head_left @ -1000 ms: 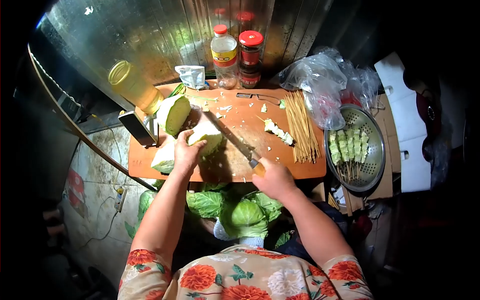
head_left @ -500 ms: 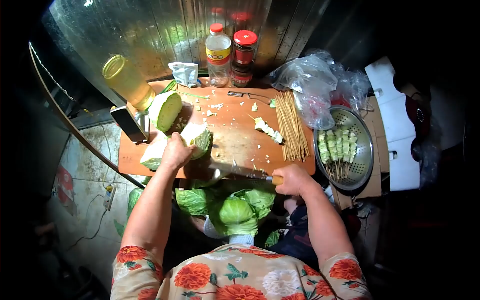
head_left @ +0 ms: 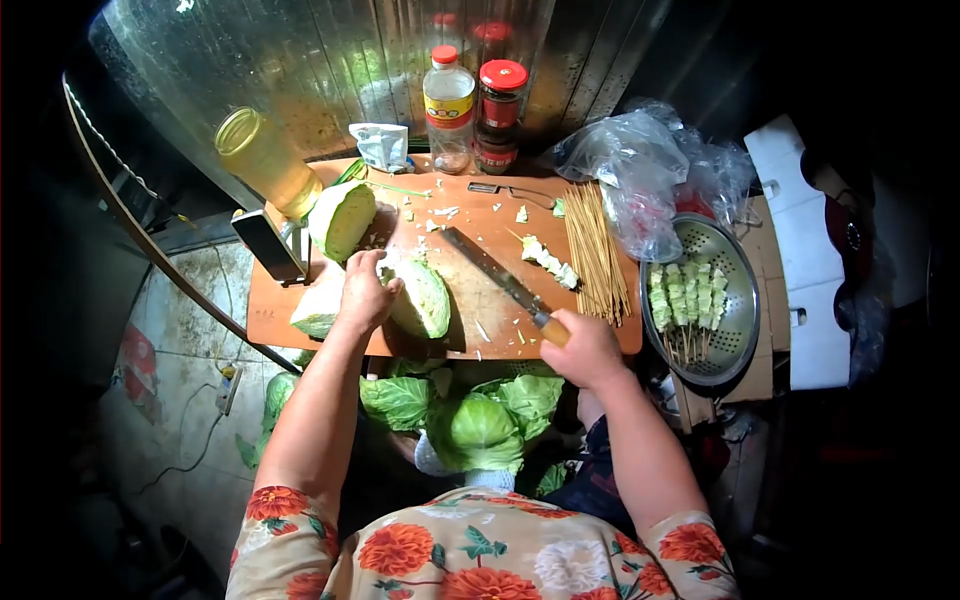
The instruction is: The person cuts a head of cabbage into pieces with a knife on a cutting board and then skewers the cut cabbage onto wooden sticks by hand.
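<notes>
My right hand [head_left: 585, 350] is wrapped round the wooden handle of a kitchen knife [head_left: 495, 272], whose long blade points up and left above the wooden board. On the left of the board, my left hand [head_left: 368, 290] has its fingers curled at the edge of a cut cabbage piece [head_left: 422, 300], gripping it. Another cabbage piece [head_left: 316, 312] lies left of that wrist, partly covered by it. Behind the hand stands a further cut cabbage half [head_left: 342, 220], its flat face turned right. Small cabbage scraps are scattered about the board [head_left: 470, 325].
A skewer with cabbage [head_left: 548, 262] lies beside bamboo sticks [head_left: 597, 250]. A metal colander [head_left: 735, 345] holds several loaded skewers. A bottle [head_left: 449, 110], a red-lidded jar [head_left: 502, 105], a tilted yellowish jar [head_left: 268, 165] and a phone [head_left: 268, 245] line the edges. Whole cabbage [head_left: 475, 420] sits below.
The knife has swung up from the board's front edge and now points away to the upper left. The cabbage piece by my left hand has turned and shifted right, nearer the front edge.
</notes>
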`<action>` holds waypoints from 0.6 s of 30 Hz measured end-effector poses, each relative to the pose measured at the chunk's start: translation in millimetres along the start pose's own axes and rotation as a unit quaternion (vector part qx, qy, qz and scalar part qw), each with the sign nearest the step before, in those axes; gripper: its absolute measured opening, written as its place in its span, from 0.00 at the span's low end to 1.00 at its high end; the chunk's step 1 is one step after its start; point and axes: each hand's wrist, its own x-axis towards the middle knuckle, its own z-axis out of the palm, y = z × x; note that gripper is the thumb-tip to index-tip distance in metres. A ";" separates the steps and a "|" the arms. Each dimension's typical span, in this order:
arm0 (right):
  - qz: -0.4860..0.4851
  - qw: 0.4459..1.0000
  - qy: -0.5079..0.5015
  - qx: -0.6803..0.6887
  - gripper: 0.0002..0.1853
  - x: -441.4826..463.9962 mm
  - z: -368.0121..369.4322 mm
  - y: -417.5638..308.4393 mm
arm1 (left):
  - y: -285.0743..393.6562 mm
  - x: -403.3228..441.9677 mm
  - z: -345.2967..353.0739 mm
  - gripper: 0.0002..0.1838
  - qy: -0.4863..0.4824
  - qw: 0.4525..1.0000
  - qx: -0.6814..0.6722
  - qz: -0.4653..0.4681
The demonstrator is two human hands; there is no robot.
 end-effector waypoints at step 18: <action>-0.212 0.971 0.077 0.075 0.21 33.6 88.9 -43.6 | 18.4 -28.6 -17.5 0.32 -0.329 0.848 -0.335 -0.245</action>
